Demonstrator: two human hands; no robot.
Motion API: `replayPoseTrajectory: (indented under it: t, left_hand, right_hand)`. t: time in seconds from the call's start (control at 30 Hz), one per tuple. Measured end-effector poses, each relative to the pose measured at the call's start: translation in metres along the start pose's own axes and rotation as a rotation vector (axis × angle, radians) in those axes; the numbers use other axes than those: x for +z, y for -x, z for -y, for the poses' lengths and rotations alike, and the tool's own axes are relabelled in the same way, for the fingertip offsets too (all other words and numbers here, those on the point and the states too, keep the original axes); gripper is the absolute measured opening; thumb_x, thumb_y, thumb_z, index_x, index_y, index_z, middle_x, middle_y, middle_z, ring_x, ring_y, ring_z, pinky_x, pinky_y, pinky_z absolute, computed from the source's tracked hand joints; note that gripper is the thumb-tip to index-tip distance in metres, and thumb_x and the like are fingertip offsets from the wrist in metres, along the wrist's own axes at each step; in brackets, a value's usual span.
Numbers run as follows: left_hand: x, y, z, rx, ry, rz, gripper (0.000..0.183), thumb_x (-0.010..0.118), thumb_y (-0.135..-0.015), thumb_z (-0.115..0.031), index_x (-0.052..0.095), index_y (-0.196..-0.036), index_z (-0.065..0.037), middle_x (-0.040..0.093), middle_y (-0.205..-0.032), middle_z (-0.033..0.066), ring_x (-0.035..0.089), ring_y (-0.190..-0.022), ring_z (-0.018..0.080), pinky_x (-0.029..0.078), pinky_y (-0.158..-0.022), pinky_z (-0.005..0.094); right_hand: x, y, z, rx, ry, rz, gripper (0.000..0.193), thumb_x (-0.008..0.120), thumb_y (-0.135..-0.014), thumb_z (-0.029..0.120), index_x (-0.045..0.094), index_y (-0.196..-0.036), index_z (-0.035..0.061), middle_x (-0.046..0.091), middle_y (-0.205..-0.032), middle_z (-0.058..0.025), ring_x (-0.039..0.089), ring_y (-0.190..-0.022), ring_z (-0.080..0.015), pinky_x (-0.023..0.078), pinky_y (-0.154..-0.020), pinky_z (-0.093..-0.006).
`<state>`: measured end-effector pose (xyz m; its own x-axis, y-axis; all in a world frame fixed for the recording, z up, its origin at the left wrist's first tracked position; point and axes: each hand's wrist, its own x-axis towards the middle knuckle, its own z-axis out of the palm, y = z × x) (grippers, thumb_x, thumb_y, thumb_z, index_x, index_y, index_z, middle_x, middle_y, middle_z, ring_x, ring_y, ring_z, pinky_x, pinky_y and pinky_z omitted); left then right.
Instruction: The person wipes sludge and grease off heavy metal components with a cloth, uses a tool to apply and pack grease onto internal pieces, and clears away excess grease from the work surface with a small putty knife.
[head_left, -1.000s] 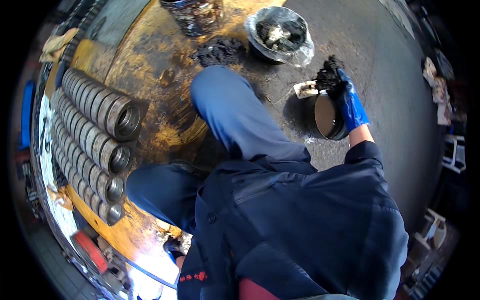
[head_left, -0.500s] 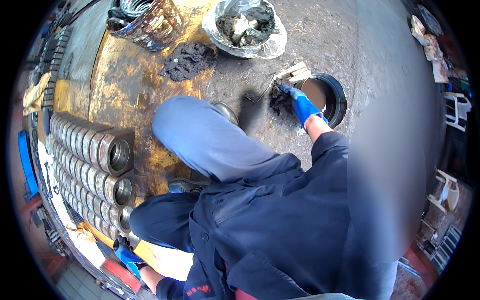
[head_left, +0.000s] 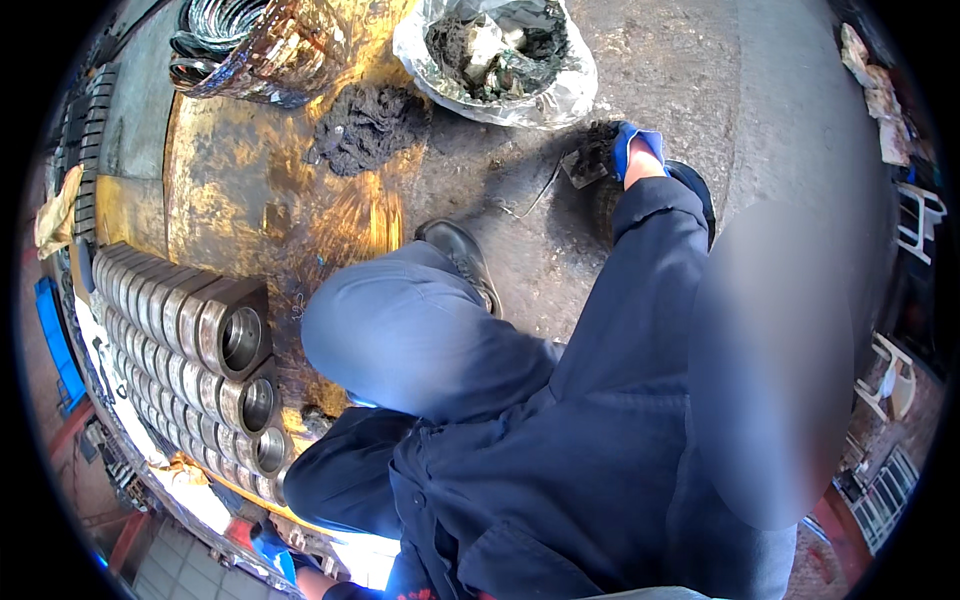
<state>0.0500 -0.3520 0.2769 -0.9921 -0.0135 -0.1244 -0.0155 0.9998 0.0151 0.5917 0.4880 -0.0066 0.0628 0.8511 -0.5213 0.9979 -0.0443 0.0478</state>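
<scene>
Right hand: the blue-gloved right hand [head_left: 636,148], upper right of centre, is clamped on a clump of dark greasy rag [head_left: 592,155]. Half a second ago it was reaching over the round black pan; a second ago it held the rag above that pan.
Rag: now lifted off toward the bag — wiping at the pan looks done.
Pan: the round black pan [head_left: 702,190] is mostly hidden under the dark blue sleeve.
Bag: the clear plastic bag of dirty waste [head_left: 495,55] sits just left of the hand, top centre.
Left hand: the blue-gloved left hand [head_left: 272,545] rests at the lower left edge — open or closed, I cannot tell.
Around: a row of steel ring parts [head_left: 190,340] at left; a dark rag pile [head_left: 368,125] on the yellow-stained floor [head_left: 250,190].
</scene>
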Motion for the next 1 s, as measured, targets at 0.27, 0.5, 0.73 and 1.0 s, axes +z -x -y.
replayPoseTrajectory:
  t: [0.27,0.5,0.73,1.0]
  left_hand:
    - [-0.013,-0.006,-0.032,-0.029,-0.069,-0.034,0.026,0.064,-0.091,-0.026,0.067,-0.106,-0.005,0.069,-0.089,0.0062,0.061,-0.075,0.0177,0.049,-0.068,0.0314]
    - [-0.023,-0.020,-0.060,0.042,0.104,-0.098,0.026,0.066,-0.090,-0.026,0.067,-0.103,-0.003,0.069,-0.088,0.0061,0.061,-0.075,0.0163,0.049,-0.070,0.0297]
    - [-0.027,-0.030,-0.116,0.149,0.393,-0.208,0.027,0.067,-0.090,-0.025,0.068,-0.101,-0.001,0.069,-0.087,0.0060,0.061,-0.075,0.0149,0.049,-0.072,0.0281]
    - [0.008,0.011,-0.318,0.439,1.165,0.012,0.028,0.073,-0.086,-0.018,0.067,-0.109,-0.002,0.069,-0.096,0.0059,0.063,-0.084,0.0119,0.050,-0.077,0.0247]
  right_hand:
    - [0.064,-0.034,-0.020,-0.199,-0.245,-0.115,0.032,0.050,-0.092,0.023,0.063,-0.119,0.0109,0.069,-0.105,-0.0164,0.067,-0.094,-0.0301,0.051,-0.085,-0.0379]
    - [0.040,-0.033,-0.021,-0.228,-0.102,-0.131,0.029,0.054,-0.091,0.022,0.063,-0.117,0.0110,0.069,-0.106,-0.0133,0.066,-0.093,-0.0259,0.052,-0.086,-0.0351]
    - [-0.063,-0.011,0.032,-0.492,-0.325,-0.272,0.027,0.057,-0.091,0.021,0.064,-0.115,0.0110,0.069,-0.106,-0.0102,0.066,-0.093,-0.0216,0.052,-0.086,-0.0323]
    - [-0.246,0.128,0.150,-0.988,-0.451,-0.437,0.025,0.062,-0.090,0.020,0.064,-0.113,0.0111,0.069,-0.106,-0.0067,0.066,-0.092,-0.0168,0.053,-0.086,-0.0291]
